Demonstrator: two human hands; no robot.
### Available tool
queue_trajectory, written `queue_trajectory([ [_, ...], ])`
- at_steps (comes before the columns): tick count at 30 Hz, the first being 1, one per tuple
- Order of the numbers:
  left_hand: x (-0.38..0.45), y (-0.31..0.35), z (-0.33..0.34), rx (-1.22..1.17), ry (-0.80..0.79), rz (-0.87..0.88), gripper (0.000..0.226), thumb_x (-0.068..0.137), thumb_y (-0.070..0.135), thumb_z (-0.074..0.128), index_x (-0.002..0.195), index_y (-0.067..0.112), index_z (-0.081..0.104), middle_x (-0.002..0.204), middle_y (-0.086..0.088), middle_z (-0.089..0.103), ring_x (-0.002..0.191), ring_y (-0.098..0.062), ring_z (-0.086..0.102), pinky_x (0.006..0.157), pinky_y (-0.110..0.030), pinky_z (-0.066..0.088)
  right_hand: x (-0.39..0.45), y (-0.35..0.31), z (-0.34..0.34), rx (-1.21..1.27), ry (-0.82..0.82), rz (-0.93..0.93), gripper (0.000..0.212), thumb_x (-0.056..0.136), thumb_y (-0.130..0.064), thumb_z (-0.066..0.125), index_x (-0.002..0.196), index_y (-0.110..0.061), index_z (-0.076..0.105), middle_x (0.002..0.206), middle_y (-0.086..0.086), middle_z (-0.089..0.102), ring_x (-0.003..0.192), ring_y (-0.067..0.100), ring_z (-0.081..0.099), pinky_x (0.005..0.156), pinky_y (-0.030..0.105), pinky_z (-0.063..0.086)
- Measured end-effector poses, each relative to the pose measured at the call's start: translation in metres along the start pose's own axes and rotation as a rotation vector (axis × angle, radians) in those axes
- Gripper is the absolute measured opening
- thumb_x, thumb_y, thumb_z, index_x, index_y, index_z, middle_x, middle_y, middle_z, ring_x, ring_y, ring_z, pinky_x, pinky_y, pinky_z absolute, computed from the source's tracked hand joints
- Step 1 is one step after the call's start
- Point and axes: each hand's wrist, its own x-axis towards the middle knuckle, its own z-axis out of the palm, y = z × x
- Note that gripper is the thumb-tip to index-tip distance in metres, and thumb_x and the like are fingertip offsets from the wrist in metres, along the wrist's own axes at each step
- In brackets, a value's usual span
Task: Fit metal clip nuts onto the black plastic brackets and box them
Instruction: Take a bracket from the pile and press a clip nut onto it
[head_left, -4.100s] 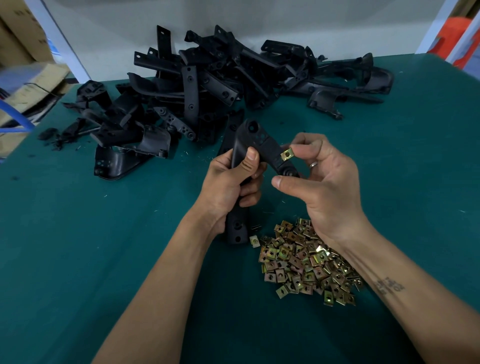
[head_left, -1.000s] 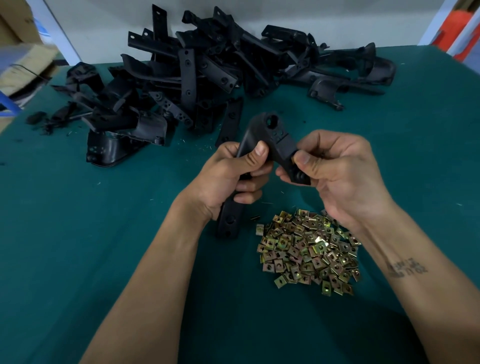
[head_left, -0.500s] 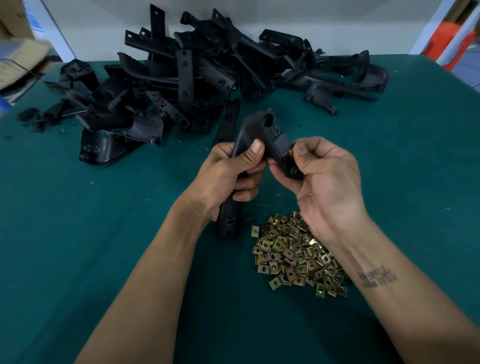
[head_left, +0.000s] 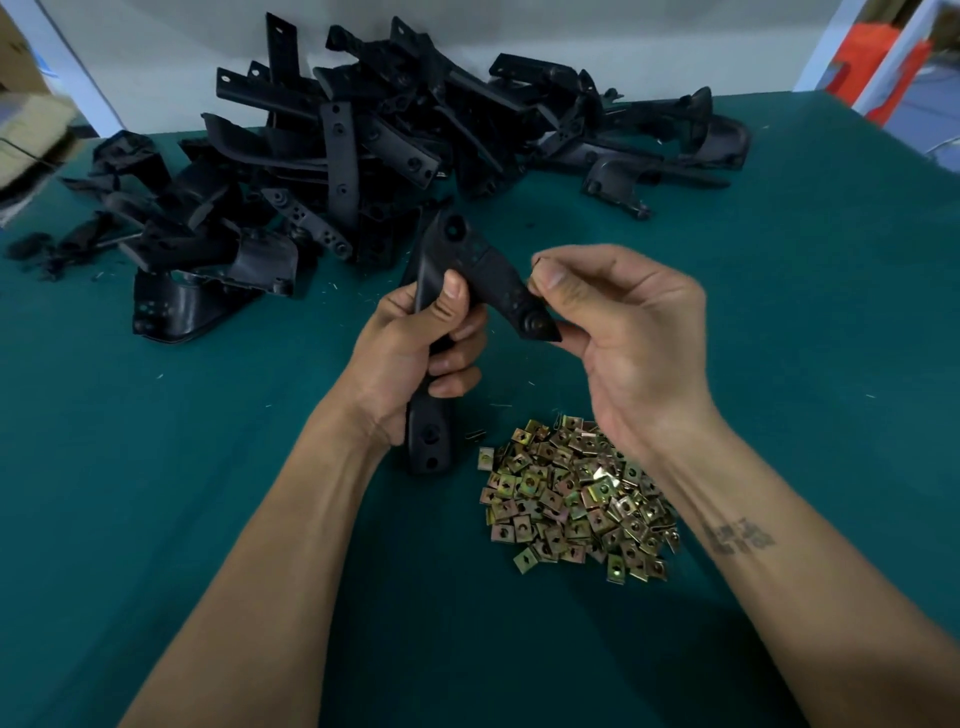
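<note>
At the far left edge, past the green table (head_left: 156, 519), a blurred cardboard box (head_left: 28, 130) sits off the work surface. Beside it, along the table's far side, a heap of black brackets (head_left: 363, 150) sprawls from the left corner to well past the middle, straps and curved shells lying across one another against the white wall (head_left: 156, 52). In front of that heap, your left hand (head_left: 410, 353) grips one bracket (head_left: 467, 265) by its long shank, fingers wrapped round it and thumb pressed flat on the upper face; the lower end of the shank pokes out below the palm, at or just above the cloth, and the bent upper arm with its round hole rises above the knuckles. Your right hand (head_left: 628, 332) meets the same bracket at its short angled arm, thumb beneath the pointed tip and forefinger curled over the arm's upper edge, so the tip sits pinched between them. Whether a clip is held under those fingers cannot be told. Below the right wrist, near the shank's foot but apart from it, a loose pile of brass-coloured clip nuts (head_left: 576, 499) lies spread on the cloth. At the far right, behind the table's corner, a white frame (head_left: 831, 47) stands before something orange (head_left: 883, 62).
</note>
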Motion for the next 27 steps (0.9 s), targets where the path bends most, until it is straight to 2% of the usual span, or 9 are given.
queue_trajectory([
  [7, 0.0, 0.001, 0.003, 0.018, 0.026, 0.007, 0.027, 0.103, 0.028, 0.05, 0.08, 0.016, 0.041, 0.068, 0.004, 0.039, 0.045, -0.002, 0.029, 0.035, -0.014, 0.027, -0.005, 0.01, 0.004, 0.044, 0.052, -0.028, 0.016, 0.088, 0.0, 0.076, 0.088, -0.015, 0.078, 0.082, 0.003, 0.072, 0.078, 0.017, 0.069, 0.068, 0.032, 0.061],
  [11, 0.0, 0.002, 0.006, 0.023, 0.023, 0.009, 0.024, 0.102, 0.028, 0.049, 0.083, 0.014, 0.042, 0.067, 0.004, 0.039, 0.045, -0.002, 0.029, 0.035, -0.014, 0.028, -0.004, 0.012, 0.003, 0.047, 0.05, -0.016, 0.013, 0.088, -0.002, 0.076, 0.089, -0.015, 0.078, 0.08, 0.001, 0.072, 0.082, 0.021, 0.069, 0.079, 0.044, 0.063],
  [14, 0.001, 0.001, 0.008, 0.024, 0.023, 0.007, 0.025, 0.102, 0.027, 0.05, 0.082, 0.014, 0.043, 0.067, 0.004, 0.04, 0.045, -0.002, 0.029, 0.035, -0.014, 0.028, -0.004, 0.014, 0.002, 0.077, 0.048, -0.017, 0.013, 0.087, 0.0, 0.076, 0.088, -0.014, 0.078, 0.08, 0.002, 0.073, 0.081, 0.021, 0.07, 0.077, 0.04, 0.063],
  [17, 0.001, 0.001, 0.008, 0.024, 0.025, 0.01, 0.024, 0.101, 0.027, 0.05, 0.082, 0.014, 0.044, 0.067, 0.004, 0.04, 0.045, -0.002, 0.029, 0.035, -0.015, 0.027, -0.004, 0.015, 0.001, 0.08, 0.038, -0.011, 0.012, 0.087, 0.001, 0.076, 0.089, -0.011, 0.076, 0.08, 0.003, 0.073, 0.08, 0.021, 0.071, 0.08, 0.044, 0.063],
  [21, 0.0, 0.001, 0.007, 0.021, 0.022, 0.013, 0.024, 0.102, 0.026, 0.049, 0.082, 0.013, 0.044, 0.067, 0.004, 0.04, 0.045, -0.002, 0.029, 0.035, -0.014, 0.028, -0.004, 0.016, 0.001, 0.079, 0.042, -0.04, 0.018, 0.085, 0.002, 0.077, 0.077, -0.013, 0.075, 0.077, 0.004, 0.073, 0.076, 0.021, 0.071, 0.074, 0.041, 0.063],
  [22, 0.0, 0.001, 0.007, 0.019, 0.019, 0.013, 0.025, 0.102, 0.026, 0.049, 0.082, 0.013, 0.044, 0.067, 0.004, 0.041, 0.045, -0.002, 0.029, 0.036, -0.014, 0.028, -0.003, 0.016, 0.001, 0.074, 0.038, -0.048, 0.019, 0.084, 0.001, 0.078, 0.074, -0.015, 0.075, 0.077, 0.006, 0.073, 0.077, 0.024, 0.07, 0.075, 0.045, 0.063],
  [25, 0.0, 0.0, 0.007, 0.018, 0.015, 0.012, 0.024, 0.102, 0.026, 0.049, 0.082, 0.013, 0.045, 0.068, 0.003, 0.04, 0.045, -0.002, 0.029, 0.036, -0.015, 0.028, -0.001, 0.015, 0.0, 0.009, 0.026, -0.096, 0.015, 0.079, -0.005, 0.078, 0.073, -0.018, 0.076, 0.078, 0.01, 0.07, 0.081, 0.035, 0.063, 0.084, 0.069, 0.055],
  [27, 0.0, 0.0, 0.007, 0.024, 0.017, 0.012, 0.024, 0.102, 0.026, 0.049, 0.082, 0.013, 0.045, 0.068, 0.004, 0.04, 0.045, -0.002, 0.029, 0.036, -0.015, 0.028, 0.002, 0.015, -0.002, -0.02, 0.0, -0.119, 0.015, 0.079, -0.004, 0.077, 0.073, -0.018, 0.076, 0.076, 0.009, 0.07, 0.079, 0.036, 0.062, 0.083, 0.073, 0.053],
])
